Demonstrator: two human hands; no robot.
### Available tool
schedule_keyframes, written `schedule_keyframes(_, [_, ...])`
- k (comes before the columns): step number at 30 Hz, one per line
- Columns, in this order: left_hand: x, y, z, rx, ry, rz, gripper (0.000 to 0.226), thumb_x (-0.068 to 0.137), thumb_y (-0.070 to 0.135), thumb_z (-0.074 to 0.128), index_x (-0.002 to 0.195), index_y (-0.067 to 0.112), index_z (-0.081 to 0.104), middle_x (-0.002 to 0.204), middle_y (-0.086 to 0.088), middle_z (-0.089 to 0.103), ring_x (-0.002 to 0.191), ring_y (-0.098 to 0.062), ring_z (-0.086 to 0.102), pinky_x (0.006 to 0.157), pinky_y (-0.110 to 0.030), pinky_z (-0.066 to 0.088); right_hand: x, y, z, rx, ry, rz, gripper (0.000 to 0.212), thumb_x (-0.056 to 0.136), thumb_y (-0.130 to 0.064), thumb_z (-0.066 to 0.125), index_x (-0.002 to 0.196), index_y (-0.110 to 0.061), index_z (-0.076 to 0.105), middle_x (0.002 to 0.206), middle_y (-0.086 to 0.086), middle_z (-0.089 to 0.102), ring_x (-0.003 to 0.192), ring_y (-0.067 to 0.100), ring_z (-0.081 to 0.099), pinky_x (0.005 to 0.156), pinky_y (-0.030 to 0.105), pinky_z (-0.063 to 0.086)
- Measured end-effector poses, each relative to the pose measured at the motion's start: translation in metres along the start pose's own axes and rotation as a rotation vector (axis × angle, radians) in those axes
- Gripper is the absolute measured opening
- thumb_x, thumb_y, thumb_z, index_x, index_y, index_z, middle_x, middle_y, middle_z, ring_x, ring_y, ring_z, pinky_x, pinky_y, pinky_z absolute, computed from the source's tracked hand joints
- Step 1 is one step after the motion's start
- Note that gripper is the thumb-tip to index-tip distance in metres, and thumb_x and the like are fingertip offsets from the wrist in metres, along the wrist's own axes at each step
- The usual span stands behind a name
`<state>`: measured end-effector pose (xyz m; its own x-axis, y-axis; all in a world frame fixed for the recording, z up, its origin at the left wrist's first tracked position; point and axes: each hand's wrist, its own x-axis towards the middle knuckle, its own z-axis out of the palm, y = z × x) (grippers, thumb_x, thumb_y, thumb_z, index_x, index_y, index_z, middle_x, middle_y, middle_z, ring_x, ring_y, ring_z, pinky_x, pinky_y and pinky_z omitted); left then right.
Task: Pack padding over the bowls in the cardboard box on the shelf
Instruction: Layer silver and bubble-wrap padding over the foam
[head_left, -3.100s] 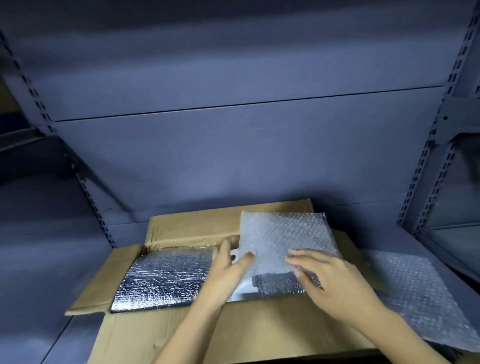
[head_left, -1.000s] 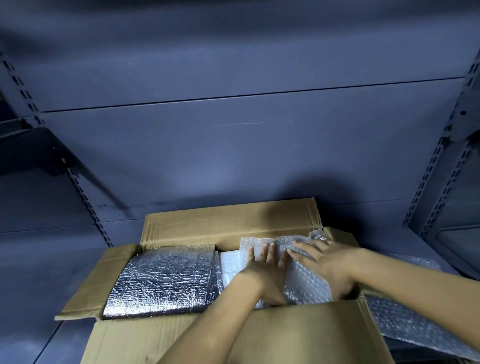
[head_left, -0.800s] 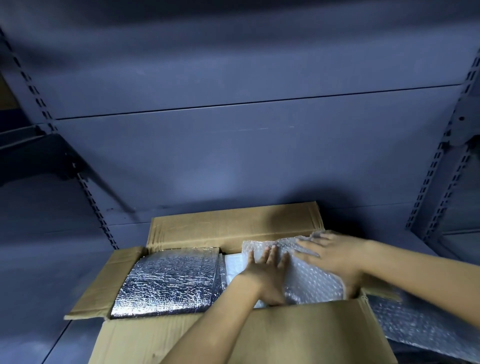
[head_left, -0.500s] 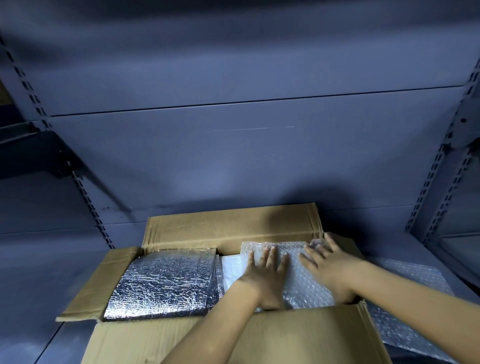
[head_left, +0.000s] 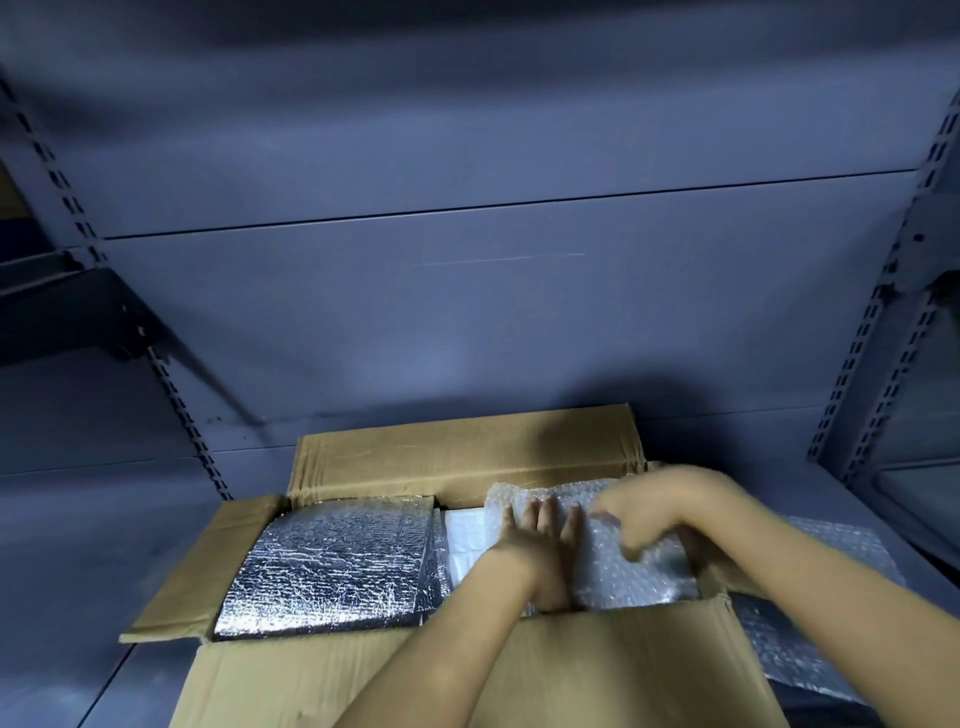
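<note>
Cardboard box (head_left: 613, 670) sits open on the shelf (head_left: 78, 551). Its near flap is folded out toward the viewer, and both forearms cross over that flap into the box.

Left hand (head_left: 540, 551): palm down, fingers straight and held close together, pressing flat on the bubble-wrap sheet (head_left: 628, 577). The sheet lies in the right half of the box and covers what is beneath it. Its far edge is crumpled up against the back wall of the box.

Right hand (head_left: 660, 512): blurred, over the far right part of the same sheet, fingers bent downward onto it. Cannot tell whether it pinches the wrap or only touches it.

Left half of the box: foil padding (head_left: 332, 566), silver and crinkled, lying flat. Between it and the bubble wrap, a strip of white sheet (head_left: 465, 540) shows.

Outside the box, just beside its right wall, a second bubble-wrap sheet (head_left: 810, 629) lies on the shelf.

Left flap (head_left: 202, 566) is folded outward and the far flap (head_left: 467, 449) stands up behind the contents.

Beyond: grey back panel (head_left: 467, 322) with a horizontal seam, and slotted uprights (head_left: 176, 379) at either side.
</note>
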<state>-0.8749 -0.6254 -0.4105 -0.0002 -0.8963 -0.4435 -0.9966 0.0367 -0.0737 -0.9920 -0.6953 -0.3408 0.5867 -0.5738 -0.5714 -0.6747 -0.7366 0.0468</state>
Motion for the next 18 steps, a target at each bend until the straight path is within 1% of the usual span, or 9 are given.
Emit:
schedule_keyframes(1, [0.0,0.0,-0.001,-0.014,-0.008,0.003,0.101,0.092,0.041,0.055,0.148,0.012,-0.024,0.157,-0.021,-0.021,0.146,-0.037,-0.017,0.118,-0.054,-0.006,0.004,-0.003,0.002,0.065,0.129,-0.003,0.029,0.087,-0.014,0.049,0.115,-0.01,0.053,0.114,0.012,0.059,0.087,0.022,0.055,0.074,0.031,0.044])
schedule_keyframes(2, [-0.001,0.0,-0.003,-0.041,-0.02,0.006,0.102,0.091,0.038,0.057,0.148,0.012,-0.024,0.157,-0.02,-0.022,0.146,-0.036,-0.018,0.118,-0.053,-0.007,0.013,-0.007,0.011,0.113,0.255,0.036,0.024,0.089,-0.016,0.044,0.11,-0.012,0.055,0.119,0.013,0.057,0.097,0.025,0.057,0.083,0.033,0.044])
schedule_keyframes(4, [0.0,-0.006,-0.006,-0.134,-0.057,0.023,0.105,0.087,0.035,0.061,0.15,0.013,-0.02,0.158,-0.016,-0.023,0.146,-0.031,-0.021,0.119,-0.049,-0.007,0.031,-0.016,0.035,0.193,0.419,0.133,0.031,0.095,-0.021,0.035,0.121,-0.013,0.051,0.132,0.011,0.048,0.12,0.029,0.048,0.101,0.04,0.036])
schedule_keyframes(5, [0.002,-0.011,-0.008,-0.211,-0.07,0.03,0.106,0.083,0.04,0.063,0.151,0.015,-0.015,0.159,-0.014,-0.019,0.147,-0.028,-0.02,0.12,-0.047,-0.007,0.038,-0.02,0.046,0.207,0.466,0.166,0.034,0.097,-0.023,0.031,0.126,-0.013,0.047,0.134,0.01,0.045,0.124,0.03,0.044,0.104,0.042,0.033])
schedule_keyframes(7, [0.008,-0.018,-0.009,-0.414,-0.057,0.03,0.097,0.073,0.053,0.053,0.152,0.02,0.008,0.161,-0.012,-0.001,0.149,-0.025,-0.012,0.12,-0.045,-0.002,0.043,-0.022,0.059,0.183,0.518,0.183,0.034,0.098,-0.025,0.029,0.128,-0.014,0.042,0.133,0.009,0.04,0.125,0.03,0.039,0.102,0.043,0.031])
schedule_keyframes(9, [0.01,-0.015,-0.008,-0.564,0.051,-0.056,0.079,0.073,0.056,0.034,0.141,0.016,0.031,0.153,-0.013,0.024,0.147,-0.028,0.009,0.118,-0.042,0.009,0.044,-0.019,0.066,0.168,0.567,0.17,0.033,0.096,-0.027,0.032,0.125,-0.015,0.041,0.129,0.008,0.039,0.122,0.03,0.038,0.1,0.043,0.031])
schedule_keyframes(12, [0.012,-0.002,0.005,-0.46,0.266,-0.217,0.067,0.087,0.047,0.017,0.139,0.01,0.033,0.145,-0.015,0.03,0.139,-0.03,0.022,0.113,-0.041,0.016,0.046,-0.019,0.067,0.198,0.614,0.189,0.044,0.093,-0.034,0.02,0.121,-0.015,0.047,0.126,0.01,0.045,0.12,0.032,0.042,0.101,0.045,0.032])
schedule_keyframes(14, [0.014,0.004,0.01,-0.317,0.322,-0.25,0.068,0.087,0.045,0.012,0.141,0.008,0.03,0.145,-0.016,0.028,0.136,-0.031,0.024,0.111,-0.041,0.018,0.049,-0.018,0.063,0.22,0.587,0.226,0.038,0.096,-0.031,0.025,0.123,-0.015,0.045,0.13,0.01,0.044,0.123,0.032,0.04,0.104,0.045,0.029])
schedule_keyframes(18, [0.016,0.004,0.015,-0.219,0.349,-0.293,0.057,0.098,0.044,0.021,0.138,0.006,0.032,0.142,-0.019,0.03,0.133,-0.032,0.028,0.111,-0.04,0.02,0.054,-0.017,0.06,0.287,0.573,0.247,0.034,0.098,-0.032,0.027,0.122,-0.016,0.044,0.134,0.012,0.042,0.126,0.032,0.036,0.105,0.044,0.025])
